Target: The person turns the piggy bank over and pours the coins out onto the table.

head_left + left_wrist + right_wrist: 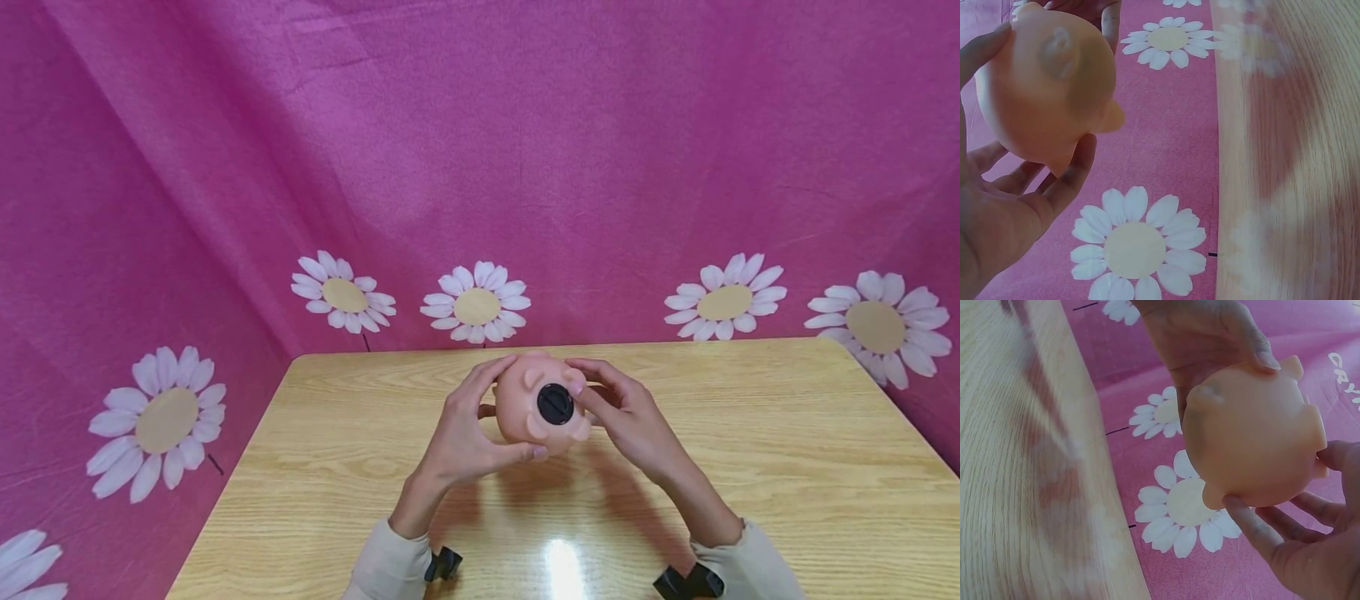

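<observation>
A pink piggy bank (517, 412) is held above the table with its underside turned to the head camera. Stubby feet surround a round black plug (555, 404) set in its belly. My left hand (468, 433) grips the bank from the left, thumb below and fingers over the far side. On the other side my right hand (633, 421) holds it, the thumb beside the plug and the fingers behind. In the left wrist view the bank (1041, 94) shows its rounded body and an ear. The right wrist view shows both hands touching the bank (1254, 434).
A light wooden table (322, 467) lies beneath the hands. Behind and to the left hangs a pink cloth (480, 150) printed with white daisies. Black straps or mounts (444, 564) sit at both wrists, near the beige sleeves (393, 562).
</observation>
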A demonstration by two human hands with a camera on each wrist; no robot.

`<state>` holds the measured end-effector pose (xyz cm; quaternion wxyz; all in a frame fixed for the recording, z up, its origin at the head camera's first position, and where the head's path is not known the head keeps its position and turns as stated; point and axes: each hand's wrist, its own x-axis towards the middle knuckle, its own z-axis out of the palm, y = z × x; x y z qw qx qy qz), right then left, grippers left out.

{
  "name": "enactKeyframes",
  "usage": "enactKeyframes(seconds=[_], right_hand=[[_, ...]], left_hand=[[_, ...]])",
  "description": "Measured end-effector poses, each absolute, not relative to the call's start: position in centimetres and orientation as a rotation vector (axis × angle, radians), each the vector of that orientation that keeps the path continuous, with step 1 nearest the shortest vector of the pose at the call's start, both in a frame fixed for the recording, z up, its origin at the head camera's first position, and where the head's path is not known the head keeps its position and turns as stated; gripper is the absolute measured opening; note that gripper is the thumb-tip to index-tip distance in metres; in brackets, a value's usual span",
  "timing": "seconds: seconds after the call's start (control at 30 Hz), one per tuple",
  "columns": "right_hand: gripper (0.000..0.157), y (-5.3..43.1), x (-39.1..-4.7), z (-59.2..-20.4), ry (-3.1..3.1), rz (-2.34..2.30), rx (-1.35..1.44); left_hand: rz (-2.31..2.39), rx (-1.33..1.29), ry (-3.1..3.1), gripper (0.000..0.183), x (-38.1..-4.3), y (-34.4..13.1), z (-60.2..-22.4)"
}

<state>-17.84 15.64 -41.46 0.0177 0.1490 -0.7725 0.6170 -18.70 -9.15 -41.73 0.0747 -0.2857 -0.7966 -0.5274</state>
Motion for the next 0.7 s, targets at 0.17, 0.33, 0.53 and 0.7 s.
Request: enactKeyframes(seconds=[0.17, 0.33, 0.53, 0.7], right_hand=[[0.042, 15.53, -17.8, -41.37, -2.395, 1.94, 0.44], [0.043, 15.5, -17.89, -41.42, -2.355, 2.024, 0.405], [0.044, 15.41, -17.92, -41.43, -2.341, 2.064, 0.343], [0.043, 15.32, -17.91, -41.43, -2.336, 2.058, 0.343]], left_hand=[[-1.586, -0.855, -2.394, 0.103, -18.81, -9.27, -41.78], [-1.62, -0.854, -2.401, 0.102, -18.95, -9.47, -41.96], [-1.663, -0.886, -2.404, 0.101, -19.03, -9.5, -42.02], [-1.662, -0.886, -2.412, 0.1, -19.0, -9.53, -42.02]])
